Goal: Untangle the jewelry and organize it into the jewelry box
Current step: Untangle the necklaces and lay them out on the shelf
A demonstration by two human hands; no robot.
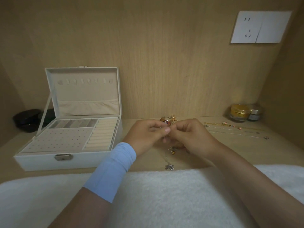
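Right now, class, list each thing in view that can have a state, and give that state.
jewelry box: lid open, upright; compartments look empty.
jewelry tangle: pinched between both hands, one pendant chain trailing to the table.
left hand: pinches the tangle.
right hand: pinches the tangle.
separate chains: laid out straight on the table.
gold-lidded jar: lid on.
wall socket: nothing plugged in.
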